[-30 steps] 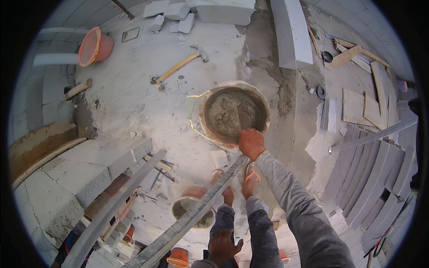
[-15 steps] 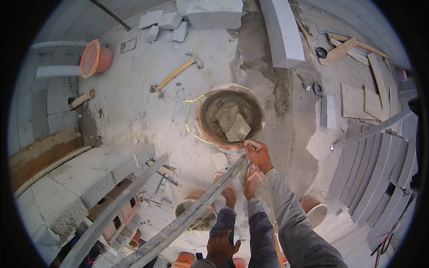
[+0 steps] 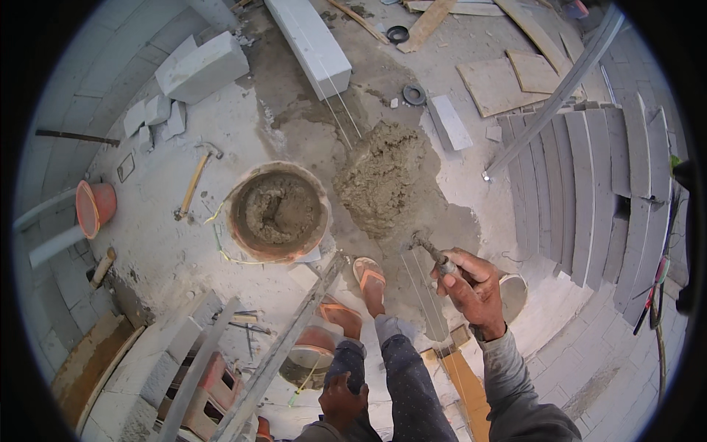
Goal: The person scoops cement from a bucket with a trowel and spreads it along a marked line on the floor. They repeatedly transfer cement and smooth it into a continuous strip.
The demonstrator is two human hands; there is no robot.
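My right hand [image 3: 475, 291] is closed around the handle of a trowel [image 3: 445, 264], right of the mortar bucket. A thick heap of wet grey mortar [image 3: 383, 180] hides the trowel's blade; I cannot tell whether the heap touches the floor. The round bucket [image 3: 318, 193] stands to the left, with more mortar [image 3: 283, 214] inside. My left hand [image 3: 344, 401] lies on my left thigh, fingers loosely apart and holding nothing.
A long pale block [image 3: 313, 48] lies beyond the mortar, with thin strings [image 3: 423, 283] near it. A metal bar [image 3: 287, 335] slants past my feet. A hammer [image 3: 193, 183] lies left of the bucket. Grey blocks [image 3: 560, 184] are stacked at right.
My right hand has brought the trowel out of the bucket and rightward, loaded with mortar. The view has turned toward the right. My left hand stays on the thigh.
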